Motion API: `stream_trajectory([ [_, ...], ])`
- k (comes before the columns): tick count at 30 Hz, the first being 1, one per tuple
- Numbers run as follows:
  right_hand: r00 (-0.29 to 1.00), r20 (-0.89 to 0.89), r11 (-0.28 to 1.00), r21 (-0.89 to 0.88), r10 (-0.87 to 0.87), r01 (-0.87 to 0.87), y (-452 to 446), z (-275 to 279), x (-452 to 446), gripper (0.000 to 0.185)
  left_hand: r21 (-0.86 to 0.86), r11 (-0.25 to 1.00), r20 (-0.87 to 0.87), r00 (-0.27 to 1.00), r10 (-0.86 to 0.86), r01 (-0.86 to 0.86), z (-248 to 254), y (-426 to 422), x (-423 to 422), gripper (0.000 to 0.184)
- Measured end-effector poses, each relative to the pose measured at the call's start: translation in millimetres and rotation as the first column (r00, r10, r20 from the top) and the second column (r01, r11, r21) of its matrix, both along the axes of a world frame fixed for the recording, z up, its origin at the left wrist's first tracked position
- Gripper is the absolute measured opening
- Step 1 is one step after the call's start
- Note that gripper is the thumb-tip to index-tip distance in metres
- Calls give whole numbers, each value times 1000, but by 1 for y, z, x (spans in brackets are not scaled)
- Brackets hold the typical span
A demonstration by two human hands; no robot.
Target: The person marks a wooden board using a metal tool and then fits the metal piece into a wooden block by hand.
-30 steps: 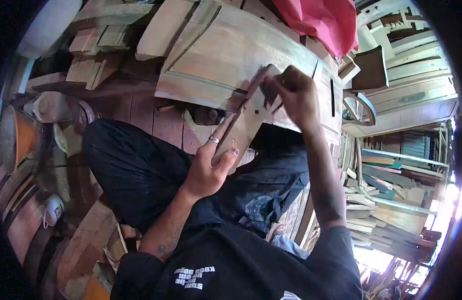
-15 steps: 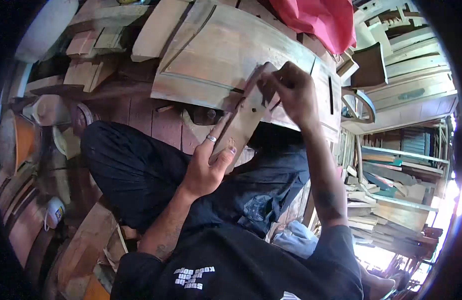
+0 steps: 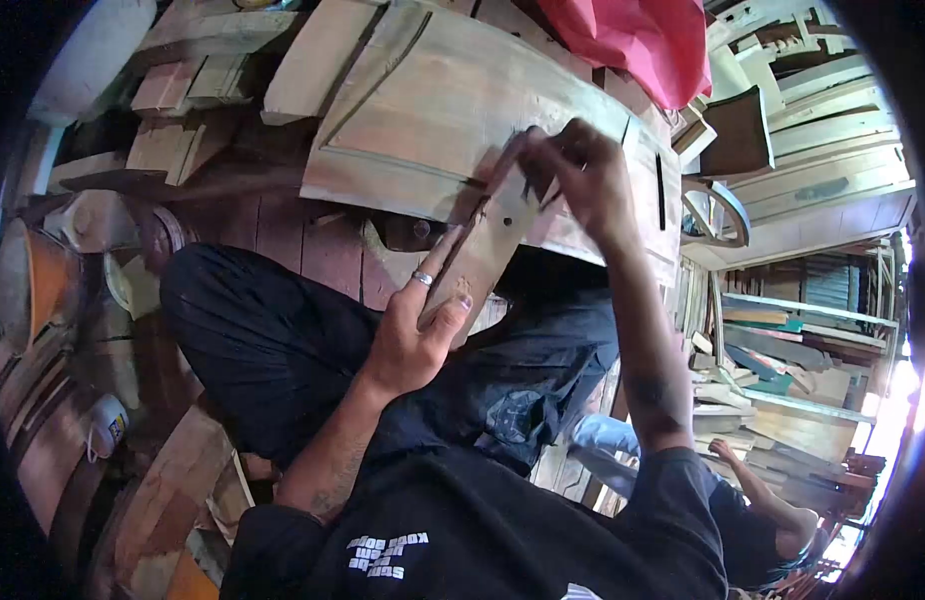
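My left hand, with a ring on one finger, grips the lower end of a wooden block. The block is tilted above my lap and has a small dark hole and a rough patch on its face. At its upper end my right hand is closed, with its fingers bent and pressed together. Whatever those fingers hold is hidden and slightly blurred. Behind the block lies a large wooden panel with long grooves.
A red cloth hangs at the top. Wooden offcuts lie at the left, near a white cup. Stacked boards fill the right side. Another person is at the lower right, with an arm extended.
My right hand has shifted slightly at the block's upper end, while my left hand keeps its grip. The other person's arm and body have come into view at the lower right.
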State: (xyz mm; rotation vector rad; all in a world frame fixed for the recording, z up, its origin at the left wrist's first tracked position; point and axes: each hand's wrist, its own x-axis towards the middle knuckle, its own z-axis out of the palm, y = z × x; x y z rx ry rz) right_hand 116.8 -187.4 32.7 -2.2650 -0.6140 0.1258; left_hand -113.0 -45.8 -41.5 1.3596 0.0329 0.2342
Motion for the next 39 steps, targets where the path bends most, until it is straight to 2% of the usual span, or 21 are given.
stream_trajectory([
  [2,998,-13,998,34,61,-60,-2,-5,-4,28,-16,1000,-9,1000,1,-1,0,1,1,64],
  [3,998,-49,997,-74,-39,36,3,8,0,29,-36,999,-27,1000,-13,12,0,-1,-1,64],
  [5,997,-25,997,33,-69,70,4,7,13,30,-39,999,-21,1000,-14,13,-1,-2,0,63],
  [6,996,37,997,13,-79,79,1,-3,17,30,-19,1000,-14,1000,-9,9,-1,-2,0,63],
  [10,998,-24,998,-13,57,-57,1,-5,-4,29,-16,1000,4,1000,8,-8,-2,1,0,63],
  [11,998,-60,999,-31,15,-17,-3,0,5,29,-40,999,-23,1000,-11,10,-2,0,-1,63],
  [13,999,-10,998,17,-53,53,3,7,13,29,-37,999,-29,1000,-6,5,0,-1,-1,62],
  [14,996,43,996,-38,-77,78,5,9,5,29,-14,1000,-25,1000,2,-3,-1,-2,-3,62],
  [15,999,-45,1000,19,-8,9,5,8,-8,28,10,1000,-17,1000,13,-12,-1,-1,-2,62],
  [17,999,31,996,-83,14,-12,2,-1,-16,26,-5,1000,-2,1000,23,-23,-1,1,0,62],
  [18,1000,-25,995,-96,17,-20,2,9,-10,27,-27,1000,1,1000,13,-13,-1,-1,-1,63],
  [19,996,-73,999,-2,-45,45,3,9,0,28,-29,1000,-3,1000,-3,3,-1,-2,-2,63],
  [21,995,49,997,-16,-81,82,-1,3,17,29,-40,999,-31,999,-11,10,-1,-1,-1,63],
  [23,999,44,997,-72,2,1,4,9,-10,28,-6,1000,-17,1000,10,-10,-4,-1,-2,63],
  [25,999,29,999,-25,26,-25,3,-2,-13,29,19,1000,-10,1000,17,-16,-3,-1,-2,63],
  [27,991,-134,989,138,-28,47,-1,3,1,30,-42,999,-34,999,-11,9,-1,-1,-2,63],
  [28,994,-47,992,76,-101,104,2,7,5,25,-47,999,-25,1000,-9,8,-3,-2,-1,63],
  [32,1000,-19,997,81,-17,18,17,8,10,25,-7,1000,-1,1000,14,-14,-7,-1,-4,63],
  [35,1000,-8,998,60,-11,12,0,4,1,24,-123,992,-39,998,-45,40,0,1,-3,63],
  [37,998,3,998,37,-58,58,11,8,1,25,-83,997,-21,1000,-2,1,-6,1,-2,63],
  [39,998,29,992,-117,47,-44,7,9,-28,23,-19,1000,-9,1000,24,-24,-7,-2,-4,63],
])
